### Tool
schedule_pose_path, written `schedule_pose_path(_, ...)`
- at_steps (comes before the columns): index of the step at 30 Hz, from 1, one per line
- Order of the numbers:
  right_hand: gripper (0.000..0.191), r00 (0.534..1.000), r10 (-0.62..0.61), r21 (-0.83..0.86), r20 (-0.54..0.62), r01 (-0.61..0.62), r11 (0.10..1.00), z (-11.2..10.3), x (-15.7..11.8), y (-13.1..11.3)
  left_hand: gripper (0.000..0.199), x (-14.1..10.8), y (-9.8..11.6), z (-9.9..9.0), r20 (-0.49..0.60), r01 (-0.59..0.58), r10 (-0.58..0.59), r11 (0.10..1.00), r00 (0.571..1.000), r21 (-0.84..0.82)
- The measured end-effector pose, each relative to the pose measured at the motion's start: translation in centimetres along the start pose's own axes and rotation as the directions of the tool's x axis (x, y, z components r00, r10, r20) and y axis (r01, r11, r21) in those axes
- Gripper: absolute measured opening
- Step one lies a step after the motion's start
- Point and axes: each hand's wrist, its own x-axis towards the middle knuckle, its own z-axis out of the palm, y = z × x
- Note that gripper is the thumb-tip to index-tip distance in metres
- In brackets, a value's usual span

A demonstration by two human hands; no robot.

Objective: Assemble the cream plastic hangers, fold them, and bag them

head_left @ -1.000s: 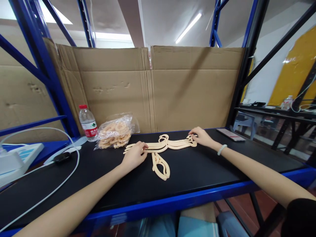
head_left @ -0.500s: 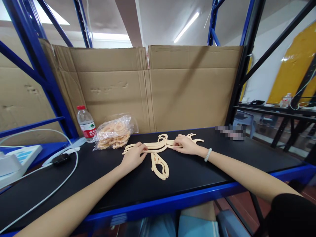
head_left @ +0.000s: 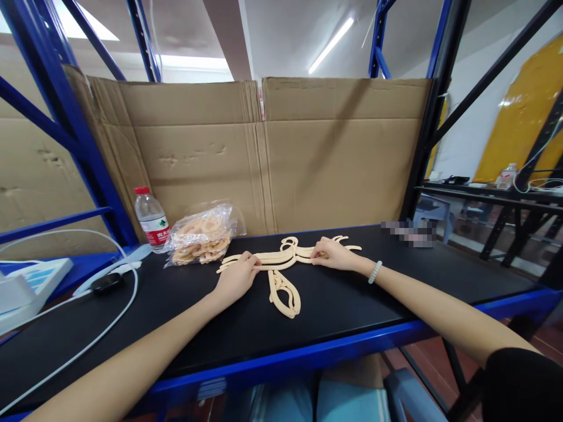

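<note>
A bundle of smooth, cream-coloured, flexible strands point(head_left: 275, 256) stretches sideways across the black tabletop, its loose ends fanning out at both sides. It narrows at a crossing in the middle, where a small loop stands out behind. Toward me hangs a larger loop point(head_left: 290, 314) of the same material, lying flat. My left hand point(head_left: 237, 275) has its fingers closed on the strands left of the crossing. On the other side, my right hand point(head_left: 336, 255) pinches the bundle, with strand ends showing beyond it. The fingers partly hide the gripped sections.
A clear plastic bag of similar coils point(head_left: 202, 234) lies behind my left hand, beside a red-capped water bottle point(head_left: 152, 221). White cables and a power strip point(head_left: 37, 287) are at far left. A cardboard wall point(head_left: 343, 170) rises behind the black tabletop point(head_left: 360, 305).
My right hand has shifted very slightly to the right along the strands. My left hand stays in nearly the same place, and the view has moved a little.
</note>
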Motion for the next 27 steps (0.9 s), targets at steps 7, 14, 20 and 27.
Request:
schedule_pose_path(7, 0.008, 1.000, 0.005, 0.058, -0.029, -0.003, 0.998, 0.4, 0.1, 0.3, 0.021, 0.0, 0.3, 0.0, 0.034, -0.002, 0.001, 0.999, 0.999, 0.048)
schedule_pose_path(14, 0.007, 0.996, 0.004, 0.047, -0.085, 0.000, 0.999, 0.3, 0.1, 0.3, 0.019, 0.0, 0.4, 0.2, 0.024, -0.018, 0.016, 0.995, 1.000, 0.096)
schedule_pose_path(20, 0.007, 0.991, 0.026, 0.098, -0.134, -0.013, 0.995, -0.1, 0.1, -0.1, 0.023, -0.2, 0.6, -0.3, -0.018, 0.004, -0.002, 0.994, 1.000, 0.110)
schedule_pose_path(27, 0.009, 0.988, 0.080, 0.086, -0.129, -0.069, 0.994, -0.9, 0.0, -0.7, 0.026, -0.5, 1.1, -0.8, -0.075, 0.036, -0.022, 0.982, 0.997, 0.184)
